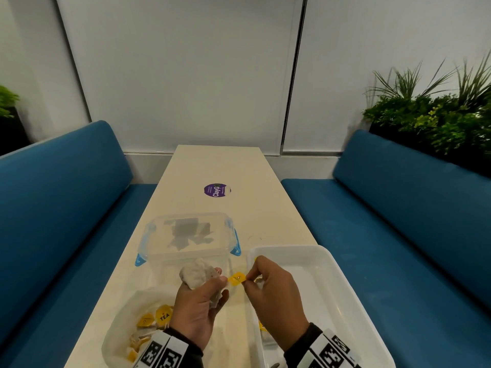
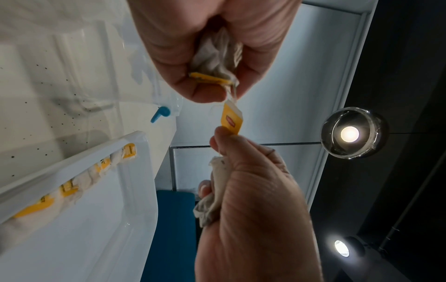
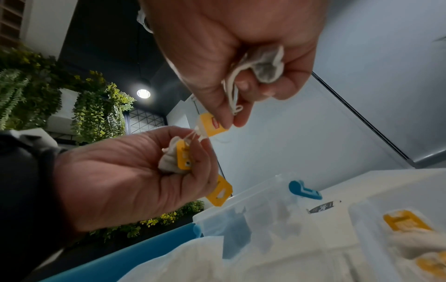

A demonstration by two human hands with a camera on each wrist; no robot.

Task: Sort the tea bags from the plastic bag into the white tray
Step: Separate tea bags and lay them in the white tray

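Plastic bag lies nearest, at the near-left of the table, open, with yellow-tagged tea bags loose inside.

White tray sits near-right, overhanging the table's right edge; a row of tea bags lies along its left wall in the left wrist view.

Left hand is raised above the table between bag and tray, back of hand up, fingers curled round a crumpled bunch of tea bags that sticks out past the thumb on the far side. The right wrist view shows a yellow tag pressed in that fist and another hanging below it.

Right hand is raised over the tray's left rim, knuckles up. Thumb and forefinger pinch a yellow tag just right of the left hand's fingertips; short strings run from tag to the left bunch. The remaining fingers curl round a second tea bag in the palm.

Beyond the hands stands a clear lidded box with blue clips. Farther along the table, a purple round sticker. Blue benches flank both sides.
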